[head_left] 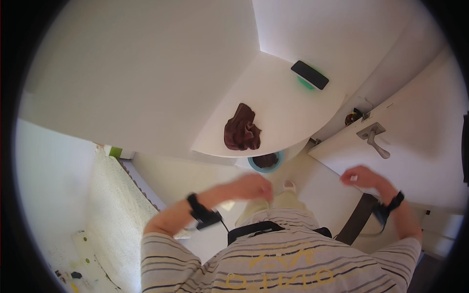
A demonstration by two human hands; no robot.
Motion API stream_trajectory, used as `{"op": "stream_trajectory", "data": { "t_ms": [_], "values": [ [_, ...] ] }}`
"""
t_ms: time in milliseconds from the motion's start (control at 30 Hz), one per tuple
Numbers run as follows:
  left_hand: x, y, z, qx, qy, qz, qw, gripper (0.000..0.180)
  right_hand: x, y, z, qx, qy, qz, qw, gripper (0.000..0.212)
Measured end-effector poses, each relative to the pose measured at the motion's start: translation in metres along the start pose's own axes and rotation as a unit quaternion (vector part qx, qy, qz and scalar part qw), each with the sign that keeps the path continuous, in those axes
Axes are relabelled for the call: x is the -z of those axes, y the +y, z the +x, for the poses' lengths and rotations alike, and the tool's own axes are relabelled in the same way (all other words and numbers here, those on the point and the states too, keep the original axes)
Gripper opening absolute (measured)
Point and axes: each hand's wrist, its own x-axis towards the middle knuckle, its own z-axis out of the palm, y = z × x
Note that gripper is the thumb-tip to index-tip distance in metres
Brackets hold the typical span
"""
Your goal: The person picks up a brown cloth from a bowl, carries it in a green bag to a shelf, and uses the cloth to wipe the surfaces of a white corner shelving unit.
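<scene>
My left hand (254,187) hangs in front of my body, its fingers curled and smeared by motion, so I cannot tell whether it holds anything. Off to the right, my right hand (362,177) is raised near the white door, with its fingers curled in. A small pale patch shows between those fingers, and I cannot make out whether it is an object or a gap. Ahead of both hands, a crumpled dark brown cloth (242,129) lies on a curved white shelf (288,110). Neither hand touches it. A blue basin (280,162) with dark brown material inside stands below the shelf's edge.
A black flat device (310,75) with a green glow beneath it stands on the shelf near the wall. On the right is a white door (415,122) with a metal handle (376,139). To the left, a white textured cover (110,210) lies along the wall.
</scene>
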Motion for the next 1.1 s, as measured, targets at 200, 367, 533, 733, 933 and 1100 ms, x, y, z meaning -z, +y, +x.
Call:
{"op": "stream_trajectory", "data": {
  "t_ms": [200,367,533,733,933,1100],
  "values": [
    [0.154,-0.038,-0.048,0.118,0.378,0.163,0.904,0.012,0.085,-0.101,0.088,0.111,0.135,-0.019,0.984,0.019],
    [0.122,-0.082,-0.001,0.067,0.412,0.23,0.879,0.035,0.067,-0.13,0.198,0.279,0.196,0.015,0.94,0.016],
    [0.046,-0.119,0.02,0.083,0.406,0.339,0.844,0.047,-0.013,-0.147,0.254,0.291,0.261,-0.068,0.918,0.024],
    [0.045,-0.148,-0.041,0.043,0.445,0.157,0.881,0.041,-0.096,-0.174,0.279,0.341,0.25,-0.16,0.892,0.055],
    [0.13,-0.133,-0.065,0.166,0.345,0.095,0.919,0.034,-0.126,-0.2,0.304,0.328,0.239,-0.228,0.885,0.057],
    [0.181,-0.085,-0.074,0.171,0.226,0.325,0.902,0.033,-0.091,-0.152,0.282,0.334,0.282,-0.228,0.87,0.052]
  ]
}}
